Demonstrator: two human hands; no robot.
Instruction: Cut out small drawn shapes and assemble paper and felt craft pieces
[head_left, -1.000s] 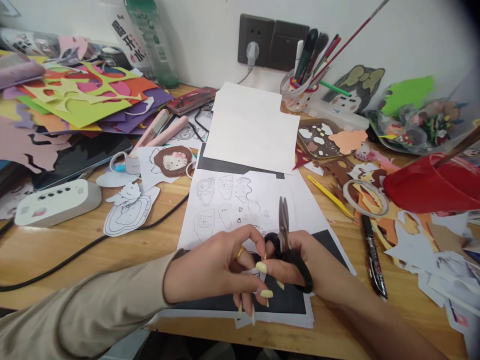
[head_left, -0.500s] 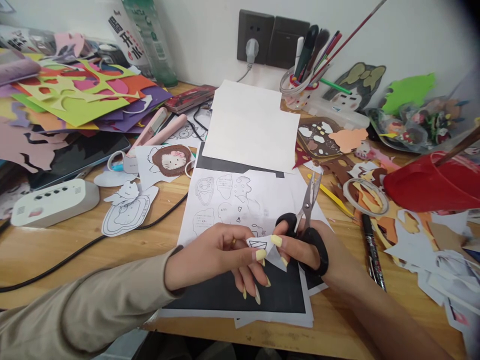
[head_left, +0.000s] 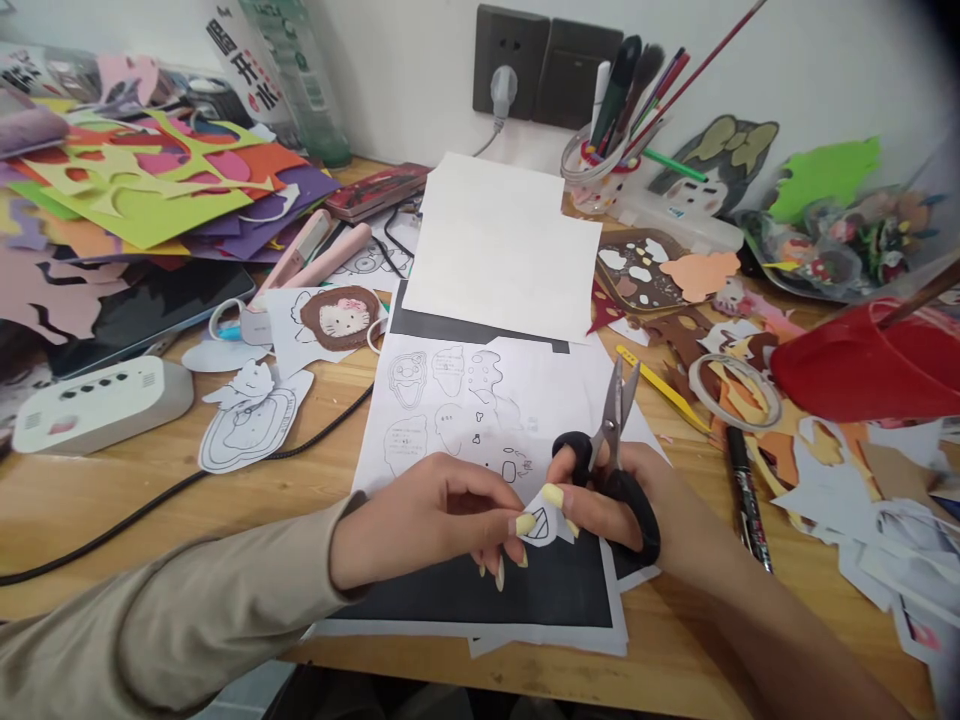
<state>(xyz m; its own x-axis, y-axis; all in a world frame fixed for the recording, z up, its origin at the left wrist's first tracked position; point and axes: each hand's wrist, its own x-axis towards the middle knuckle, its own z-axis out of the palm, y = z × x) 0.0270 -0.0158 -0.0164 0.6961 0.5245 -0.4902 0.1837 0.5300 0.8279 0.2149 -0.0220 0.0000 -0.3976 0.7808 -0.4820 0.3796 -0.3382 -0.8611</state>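
A small white paper cutout [head_left: 541, 524] with a black line drawing on it is pinched between the thumb and fingers of my left hand [head_left: 450, 520]. My right hand [head_left: 626, 500] grips a pair of scissors [head_left: 613, 415] by the black handles, blades partly spread and pointing away from me. Its thumb and a finger also touch the cutout's upper right edge. Both hands hover over a printed sheet [head_left: 420, 400] with outline drawings. Below them is a black panel [head_left: 480, 595] on paper.
A blank white sheet [head_left: 506, 245] lies behind. Coloured foam scraps [head_left: 165, 190] and a white power strip [head_left: 105, 400] fill the left. Rightward are a yellow tool [head_left: 664, 390], a tape roll [head_left: 735, 390], a black marker [head_left: 748, 500], paper scraps [head_left: 825, 470] and a red container [head_left: 862, 360].
The paper cutout has turned between my fingers, so its drawing now sits further right and faces me more. The left fingers have drawn in a little; the scissors remain in my right hand.
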